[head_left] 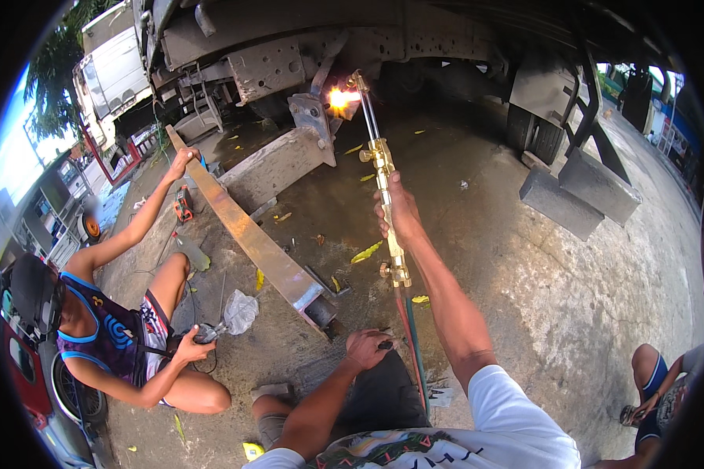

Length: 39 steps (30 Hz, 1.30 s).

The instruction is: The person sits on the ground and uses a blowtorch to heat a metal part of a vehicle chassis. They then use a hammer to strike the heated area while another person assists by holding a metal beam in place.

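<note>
My right hand point(401, 209) is wrapped round the brass body of a cutting torch point(382, 160), pointed up and away from me. A bright orange flame point(343, 99) burns at its bent tip, beside a steel bracket point(311, 117) under a truck frame point(274, 66). Red and green hoses point(414, 344) run from the torch's lower end down past my leg. Low in the middle, my left hand point(368, 349) is closed on a small black object, too small to name, near my knee. Just beyond it lies the near end of a long rectangular steel tube point(250, 234).
At left a crouching person point(109, 336) steadies the tube's far end with one hand and holds a grey tool point(205, 334) in the other. A clear plastic bag point(241, 311) and bottle point(193, 252) lie nearby. Dark blocks point(579, 195) stand right; another person point(657, 399) is at lower right.
</note>
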{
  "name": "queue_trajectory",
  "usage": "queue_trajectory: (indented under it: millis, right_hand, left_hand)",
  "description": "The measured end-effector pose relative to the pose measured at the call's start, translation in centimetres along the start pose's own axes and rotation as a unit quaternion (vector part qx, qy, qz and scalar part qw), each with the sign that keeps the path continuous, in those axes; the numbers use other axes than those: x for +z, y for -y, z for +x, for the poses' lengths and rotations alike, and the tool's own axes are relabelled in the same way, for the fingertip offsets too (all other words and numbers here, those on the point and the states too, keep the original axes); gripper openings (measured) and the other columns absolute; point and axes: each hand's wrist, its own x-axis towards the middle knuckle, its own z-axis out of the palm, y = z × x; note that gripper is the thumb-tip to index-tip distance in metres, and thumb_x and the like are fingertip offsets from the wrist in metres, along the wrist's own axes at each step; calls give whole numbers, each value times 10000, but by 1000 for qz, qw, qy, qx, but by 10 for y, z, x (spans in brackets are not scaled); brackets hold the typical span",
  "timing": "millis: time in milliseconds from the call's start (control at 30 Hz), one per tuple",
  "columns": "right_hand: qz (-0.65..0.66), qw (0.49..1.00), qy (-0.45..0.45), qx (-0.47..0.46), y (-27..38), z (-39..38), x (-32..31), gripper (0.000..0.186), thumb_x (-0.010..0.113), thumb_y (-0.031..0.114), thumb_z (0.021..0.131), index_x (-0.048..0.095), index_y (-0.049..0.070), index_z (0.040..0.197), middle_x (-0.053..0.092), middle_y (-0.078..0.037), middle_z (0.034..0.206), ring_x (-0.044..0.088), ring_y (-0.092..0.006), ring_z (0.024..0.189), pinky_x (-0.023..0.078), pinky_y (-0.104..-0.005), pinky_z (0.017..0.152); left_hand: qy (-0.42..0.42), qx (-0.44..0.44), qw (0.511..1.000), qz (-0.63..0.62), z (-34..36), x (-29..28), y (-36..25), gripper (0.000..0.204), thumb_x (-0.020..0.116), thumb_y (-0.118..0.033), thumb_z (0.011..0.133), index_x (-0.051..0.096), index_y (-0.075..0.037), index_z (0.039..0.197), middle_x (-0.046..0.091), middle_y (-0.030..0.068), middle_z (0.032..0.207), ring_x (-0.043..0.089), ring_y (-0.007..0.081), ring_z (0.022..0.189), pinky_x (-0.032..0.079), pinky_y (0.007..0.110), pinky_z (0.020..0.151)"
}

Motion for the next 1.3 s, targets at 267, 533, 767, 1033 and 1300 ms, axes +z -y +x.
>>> queue_trajectory:
  millis: [267,533,767,1033,1300]
  right_hand:
    - [-1,1000,12,-8,0,-12,-6,830,334,852,914,527,47,967,442,9,589,403,-85,398,376,-262,365]
    - [-4,1000,3,-11,1,-14,-7,814,317,832,933,524,46,980,457,-6,592,410,-96,391,371,-266,363]
    - [16,1000,10,-10,9,-11,2,800,315,826,939,522,54,974,458,-5,587,413,-98,388,365,-266,362]
    - [14,1000,25,-9,7,-12,9,812,321,843,923,523,58,965,439,6,581,405,-94,394,368,-261,365]
    - [24,999,30,-7,7,-13,11,815,323,845,922,523,56,962,436,9,582,404,-94,395,371,-261,367]
  left_hand:
    - [-139,-172,653,-725,37,-23,-40,600,472,-516,1058,618,30,1260,711,160,1096,676,259,1060,503,396,972]
    - [-118,-104,604,-781,63,-64,-72,630,570,-525,1018,544,9,1351,680,112,1104,643,210,1032,484,382,982]
    - [-124,-80,610,-779,58,-75,-74,637,587,-509,1013,539,24,1358,685,122,1094,647,211,1031,485,392,990]
    - [-147,-80,648,-743,47,-95,-84,630,557,-516,1026,547,44,1314,705,184,1138,695,268,1029,520,427,960]
    - [-172,-98,682,-704,50,-100,-81,621,556,-520,1026,541,43,1287,716,201,1087,720,304,976,535,437,940]
